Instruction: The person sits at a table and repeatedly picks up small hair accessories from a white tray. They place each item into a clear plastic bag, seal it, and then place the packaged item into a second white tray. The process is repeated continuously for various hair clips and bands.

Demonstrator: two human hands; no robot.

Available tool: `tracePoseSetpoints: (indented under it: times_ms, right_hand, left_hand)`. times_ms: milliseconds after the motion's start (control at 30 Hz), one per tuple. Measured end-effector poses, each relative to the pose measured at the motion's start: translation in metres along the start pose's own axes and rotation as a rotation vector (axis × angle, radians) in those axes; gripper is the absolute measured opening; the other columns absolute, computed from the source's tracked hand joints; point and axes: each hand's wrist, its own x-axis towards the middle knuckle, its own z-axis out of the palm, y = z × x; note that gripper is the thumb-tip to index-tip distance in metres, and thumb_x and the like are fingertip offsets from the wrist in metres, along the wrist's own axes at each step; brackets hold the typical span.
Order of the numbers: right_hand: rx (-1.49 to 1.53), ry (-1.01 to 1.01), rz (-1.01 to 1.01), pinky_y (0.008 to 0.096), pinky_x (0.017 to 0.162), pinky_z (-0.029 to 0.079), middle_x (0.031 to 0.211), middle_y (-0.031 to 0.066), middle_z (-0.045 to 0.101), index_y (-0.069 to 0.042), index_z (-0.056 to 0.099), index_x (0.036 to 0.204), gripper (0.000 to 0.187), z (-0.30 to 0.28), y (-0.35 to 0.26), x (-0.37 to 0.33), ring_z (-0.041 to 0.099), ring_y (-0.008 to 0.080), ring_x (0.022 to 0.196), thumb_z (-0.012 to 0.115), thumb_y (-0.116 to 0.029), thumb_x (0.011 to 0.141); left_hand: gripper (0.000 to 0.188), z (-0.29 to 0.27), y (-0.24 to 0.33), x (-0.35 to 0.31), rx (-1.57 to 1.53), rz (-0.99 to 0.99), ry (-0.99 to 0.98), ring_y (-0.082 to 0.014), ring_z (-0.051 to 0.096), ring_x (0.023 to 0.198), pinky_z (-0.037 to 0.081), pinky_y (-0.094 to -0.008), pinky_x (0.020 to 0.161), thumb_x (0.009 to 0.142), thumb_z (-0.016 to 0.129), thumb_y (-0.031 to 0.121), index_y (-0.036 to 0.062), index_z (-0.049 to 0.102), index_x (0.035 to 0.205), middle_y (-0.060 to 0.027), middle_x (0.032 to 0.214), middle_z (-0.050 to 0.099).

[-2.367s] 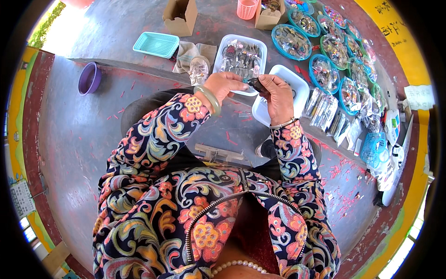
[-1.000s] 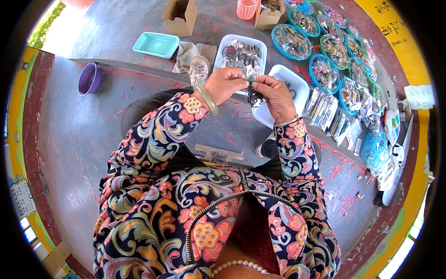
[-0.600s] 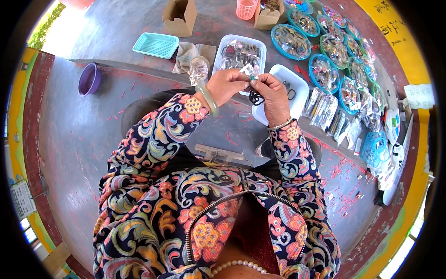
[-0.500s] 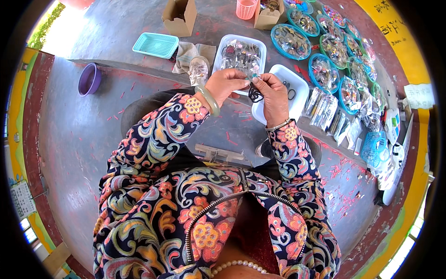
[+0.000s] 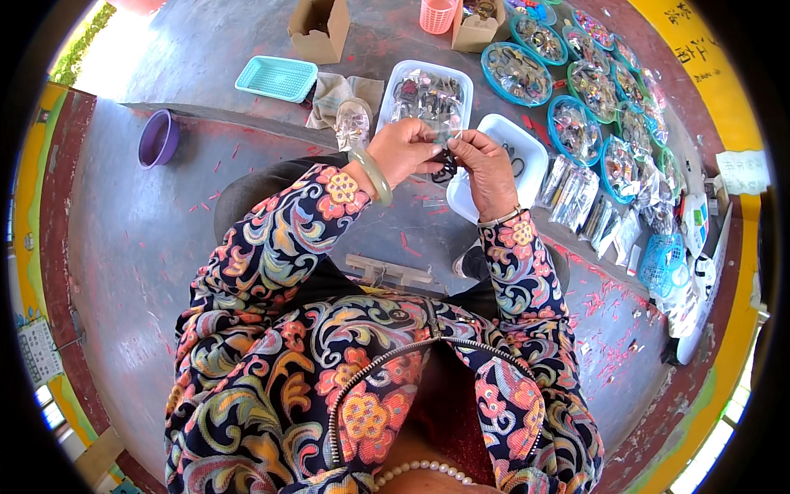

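Observation:
My left hand [image 5: 403, 148], a pale bangle at its wrist, is closed in a pinch. It faces my right hand [image 5: 489, 169], whose thumb and fingers are pinched too. A small clear plastic bag [image 5: 443, 130] shows between the fingertips of both hands. Just below it, a black looped band [image 5: 444, 170] hangs between the hands, partly hidden by fingers. Behind my left hand stands a white tray [image 5: 467, 82] with dark items in clear packets. Beside my right hand is another white tray [image 5: 536, 177] holding a few black bands [image 5: 515, 161].
Blue and green round baskets [image 5: 485, 70] of packaged items fill the right, with bundled clear packets [image 5: 564, 193] nearer. A turquoise basket [image 5: 276, 59], a cardboard box [image 5: 319, 29] and a purple basin [image 5: 159, 140] are left. A small wooden piece [image 5: 387, 270] lies below my hands.
The black band has shifted slightly left, toward my left fingers, and is more hidden. My right hand has turned a little and its wrist has moved slightly right.

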Motion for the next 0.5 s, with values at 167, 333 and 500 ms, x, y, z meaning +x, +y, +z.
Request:
tracePoseSetpoints:
  times_ms: [167,333,500]
  right_hand:
    - [0.074,0.087,-0.057,0.0199,0.061,0.037,0.071,-0.0023,0.056,-0.002,0.061,0.081,0.013,0.004,0.003,-0.001,0.048,0.006,0.064,0.066,-0.012,0.076]
    - [0.076,0.116,-0.051,0.0204,0.061,0.037,0.072,-0.0022,0.057,-0.003,0.061,0.08,0.012,0.007,0.003,-0.003,0.047,0.006,0.064,0.066,-0.013,0.076]
    - [0.042,0.077,0.002,0.0207,0.062,0.037,0.073,-0.0024,0.058,-0.004,0.061,0.08,0.011,0.005,0.002,-0.002,0.048,0.006,0.066,0.066,-0.013,0.076]
  left_hand:
    - [0.01,-0.001,0.0,0.002,-0.069,-0.007,-0.015,-0.0126,0.056,0.084,0.05,-0.0265,0.078,0.083,0.053,0.002,-0.0022,0.051,0.091,-0.0055,0.091,0.054]
    - [0.007,0.001,0.007,-0.002,-0.12,-0.049,0.069,-0.0133,0.058,0.079,0.051,-0.0253,0.075,0.082,0.054,0.002,-0.004,0.053,0.087,-0.0069,0.087,0.055]
    - [0.006,-0.004,0.003,0.0,-0.108,-0.008,0.061,-0.0144,0.059,0.076,0.053,-0.0255,0.072,0.082,0.054,0.0,-0.0048,0.054,0.085,-0.0077,0.086,0.056]
